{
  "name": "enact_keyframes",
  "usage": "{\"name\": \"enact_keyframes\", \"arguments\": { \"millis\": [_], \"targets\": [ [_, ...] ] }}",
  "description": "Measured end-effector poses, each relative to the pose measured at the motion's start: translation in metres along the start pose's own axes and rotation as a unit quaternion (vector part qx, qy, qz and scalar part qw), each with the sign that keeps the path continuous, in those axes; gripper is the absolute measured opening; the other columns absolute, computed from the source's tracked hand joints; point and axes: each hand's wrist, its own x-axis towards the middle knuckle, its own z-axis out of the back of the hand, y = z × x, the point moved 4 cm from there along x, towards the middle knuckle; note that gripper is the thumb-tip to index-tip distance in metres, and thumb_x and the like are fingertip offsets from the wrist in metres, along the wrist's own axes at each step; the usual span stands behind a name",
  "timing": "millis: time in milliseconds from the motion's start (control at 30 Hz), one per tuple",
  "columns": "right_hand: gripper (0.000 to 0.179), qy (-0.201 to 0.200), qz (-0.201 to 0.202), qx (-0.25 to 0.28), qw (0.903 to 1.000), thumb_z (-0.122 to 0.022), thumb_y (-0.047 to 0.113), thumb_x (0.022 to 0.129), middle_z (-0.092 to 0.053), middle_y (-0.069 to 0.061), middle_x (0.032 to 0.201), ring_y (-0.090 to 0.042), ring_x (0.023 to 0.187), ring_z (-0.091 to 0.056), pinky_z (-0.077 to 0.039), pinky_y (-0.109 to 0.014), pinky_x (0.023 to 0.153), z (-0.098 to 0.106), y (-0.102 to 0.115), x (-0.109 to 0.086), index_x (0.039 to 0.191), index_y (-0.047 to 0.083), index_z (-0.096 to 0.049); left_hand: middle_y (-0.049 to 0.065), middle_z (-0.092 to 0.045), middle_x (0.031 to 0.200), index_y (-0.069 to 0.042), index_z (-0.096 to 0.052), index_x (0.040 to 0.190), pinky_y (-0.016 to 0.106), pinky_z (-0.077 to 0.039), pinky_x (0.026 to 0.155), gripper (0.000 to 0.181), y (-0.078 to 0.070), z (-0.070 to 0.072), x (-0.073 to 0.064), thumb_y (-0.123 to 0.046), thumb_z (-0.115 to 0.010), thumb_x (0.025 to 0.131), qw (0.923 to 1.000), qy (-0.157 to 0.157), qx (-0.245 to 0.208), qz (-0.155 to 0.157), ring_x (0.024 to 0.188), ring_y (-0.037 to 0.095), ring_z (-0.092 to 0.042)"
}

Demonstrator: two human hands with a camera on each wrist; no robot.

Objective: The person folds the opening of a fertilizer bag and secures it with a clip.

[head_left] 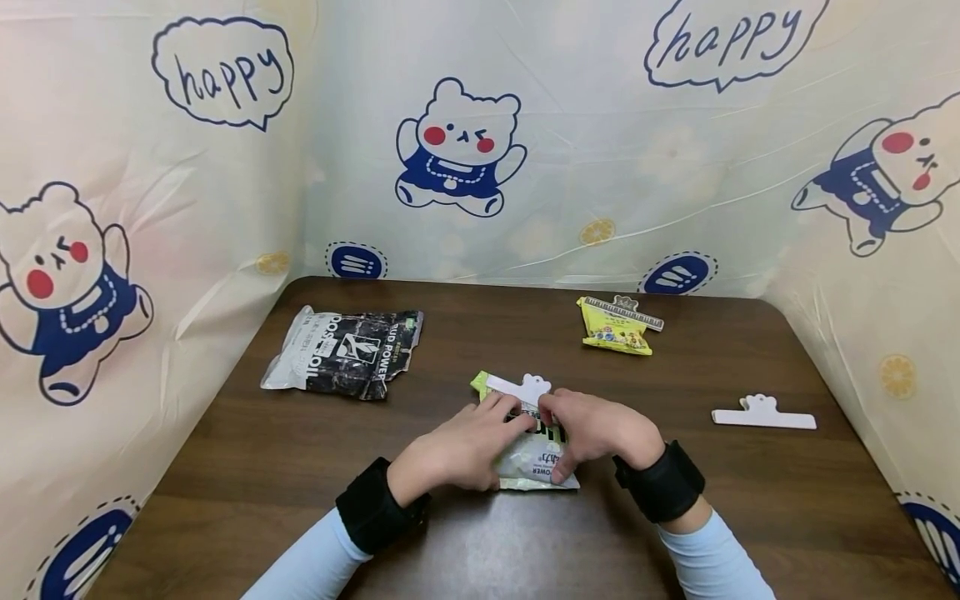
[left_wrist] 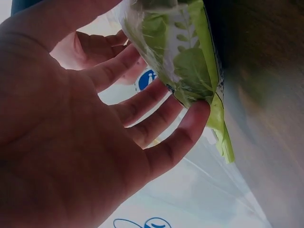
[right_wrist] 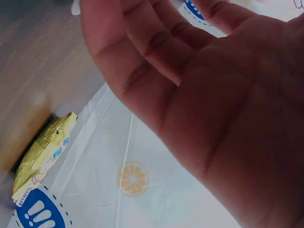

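Note:
A green-and-white plastic bag (head_left: 536,458) lies on the table between both hands, a white bag clip (head_left: 510,385) across its far end. My left hand (head_left: 468,446) holds the bag's left side, thumb over its printed face. In the left wrist view, the fingers (left_wrist: 183,130) reach along the bag's green side (left_wrist: 190,61). From the right, my right hand (head_left: 603,429) grips the same bag, with bent fingers beside the clip's right end and the thumb low on the bag. Those fingers (right_wrist: 142,61) look curled in the right wrist view, their tips out of frame.
A black-and-white bag (head_left: 352,350) lies at the back left. At the back right, a small yellow packet (head_left: 618,333) carries a clear ruler-like clip (head_left: 626,312). Another white clip (head_left: 765,417) lies on the right. Printed curtains (head_left: 600,150) surround the brown table (head_left: 300,467).

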Motion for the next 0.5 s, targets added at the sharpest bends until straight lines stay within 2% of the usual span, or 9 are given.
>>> {"name": "enact_keyframes", "arguments": {
  "millis": [267, 500],
  "targets": [
    [0.062, 0.0, -0.024, -0.006, 0.9997, -0.101, 0.03, 0.065, -0.056, -0.004, 0.101, -0.023, 0.091, -0.055, -0.051, -0.044, 0.083, -0.0024, -0.0007, 0.0028, 0.106, 0.015, -0.056, 0.009, -0.05, 0.142, -0.018, -0.051, 0.148, 0.048, -0.052, 0.097, 0.076, 0.0002, 0.0002, 0.0, -0.016, -0.086, 0.081, 1.0, -0.007, -0.003, -0.002, 0.134, 0.028, -0.043],
    [0.061, -0.018, -0.026, -0.005, 0.9995, -0.099, 0.029, 0.069, -0.057, -0.004, 0.105, -0.022, 0.092, -0.056, -0.053, -0.044, 0.085, -0.0015, -0.0023, 0.0025, 0.111, 0.013, -0.058, 0.009, -0.051, 0.143, -0.016, -0.053, 0.148, 0.051, -0.053, 0.099, 0.077, 0.005, 0.0005, 0.0022, -0.011, -0.086, 0.078, 0.9995, -0.027, -0.014, -0.004, 0.134, 0.028, -0.044]
  ]
}}
